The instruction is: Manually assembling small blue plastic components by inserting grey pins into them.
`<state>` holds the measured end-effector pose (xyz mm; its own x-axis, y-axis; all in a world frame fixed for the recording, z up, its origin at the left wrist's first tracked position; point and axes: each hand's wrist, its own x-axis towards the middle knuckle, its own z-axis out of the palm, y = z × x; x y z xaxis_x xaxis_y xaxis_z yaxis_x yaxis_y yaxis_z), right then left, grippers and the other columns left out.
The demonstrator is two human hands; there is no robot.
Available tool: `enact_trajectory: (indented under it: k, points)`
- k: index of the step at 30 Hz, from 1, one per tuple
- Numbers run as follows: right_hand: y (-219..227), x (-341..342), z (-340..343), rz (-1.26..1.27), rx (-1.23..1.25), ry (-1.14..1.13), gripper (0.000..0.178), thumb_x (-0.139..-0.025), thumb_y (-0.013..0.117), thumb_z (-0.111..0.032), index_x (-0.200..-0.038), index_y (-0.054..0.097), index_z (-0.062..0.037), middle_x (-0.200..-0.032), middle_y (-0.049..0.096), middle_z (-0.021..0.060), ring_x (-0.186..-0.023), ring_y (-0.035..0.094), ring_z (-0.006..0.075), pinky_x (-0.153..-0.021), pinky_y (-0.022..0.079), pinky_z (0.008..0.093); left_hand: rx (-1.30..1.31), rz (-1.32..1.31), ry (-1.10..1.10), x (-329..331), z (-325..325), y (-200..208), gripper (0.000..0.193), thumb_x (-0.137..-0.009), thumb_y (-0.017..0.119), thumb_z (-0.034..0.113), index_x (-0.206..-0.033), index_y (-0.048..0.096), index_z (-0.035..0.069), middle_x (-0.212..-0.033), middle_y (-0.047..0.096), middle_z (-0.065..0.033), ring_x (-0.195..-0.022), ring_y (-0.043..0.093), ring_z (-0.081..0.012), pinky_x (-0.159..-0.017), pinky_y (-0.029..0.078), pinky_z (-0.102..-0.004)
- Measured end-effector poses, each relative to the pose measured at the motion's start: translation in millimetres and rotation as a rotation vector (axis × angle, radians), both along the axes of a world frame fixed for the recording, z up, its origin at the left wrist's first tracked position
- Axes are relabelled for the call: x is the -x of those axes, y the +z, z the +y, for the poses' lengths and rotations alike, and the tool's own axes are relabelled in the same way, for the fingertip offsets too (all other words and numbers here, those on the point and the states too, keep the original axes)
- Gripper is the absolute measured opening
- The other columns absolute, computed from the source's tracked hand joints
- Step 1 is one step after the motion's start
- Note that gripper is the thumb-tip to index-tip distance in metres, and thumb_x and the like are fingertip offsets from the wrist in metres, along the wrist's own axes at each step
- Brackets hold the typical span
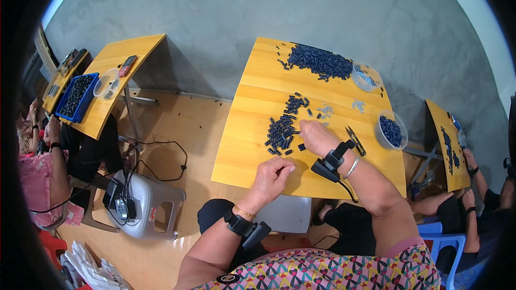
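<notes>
My left hand [271, 178] is closed above the table's near edge, thumb against the curled fingers; what it holds, if anything, is hidden. To its right and farther in, my right hand [319, 138] has its fingers bent together at the edge of a loose pile of small dark-blue plastic pieces [280, 133]. A dark piece lies at its fingertips, but whether they grip it I cannot make out. Beside the right wrist lie black tweezers [355, 140]. Small clear or silvery parts [325, 110] are scattered beyond that hand, with another little group [358, 106] farther right.
A large heap of dark pieces [322, 62] covers the table's far side, next to a clear tub [365, 77]. Another round tub [391, 130] of dark pieces stands at the right edge. People work at side tables [141, 53]. A grey stool [156, 204] with cables stands left.
</notes>
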<state>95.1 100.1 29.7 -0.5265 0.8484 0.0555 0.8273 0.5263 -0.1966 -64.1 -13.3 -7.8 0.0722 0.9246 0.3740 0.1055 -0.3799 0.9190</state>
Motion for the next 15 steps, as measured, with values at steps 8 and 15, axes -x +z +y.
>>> enact_trajectory:
  k: [8, 15]
  points:
    - [35, -17, -76, 0.716, 0.052, 0.016, 0.009, -0.080, 0.058, -0.006, -0.083, 0.053, 0.0007, -0.062, 0.053, 0.0076, -0.056, 0.050, 0.0134, -0.053, 0.041, 0.0257, 0.074, -0.036, 0.001, 0, -3, -7, 0.009, -0.082, 0.060, 0.006, -0.085, 0.062, -0.002, -0.069, 0.059, -0.0081, -0.059, 0.052, -0.0147, -0.056, 0.043, -0.0254]
    - [52, -28, -152, 0.822, -0.046, 0.024, 0.011, -0.078, 0.059, 0.000, -0.087, 0.052, -0.0016, -0.073, 0.056, 0.0106, -0.062, 0.055, 0.0209, -0.057, 0.044, 0.0280, 0.226, -0.417, -0.202, -17, -44, 33, 0.021, -0.087, 0.056, 0.007, -0.104, 0.060, -0.003, -0.084, 0.064, -0.0067, -0.073, 0.059, -0.0110, -0.067, 0.051, -0.0239]
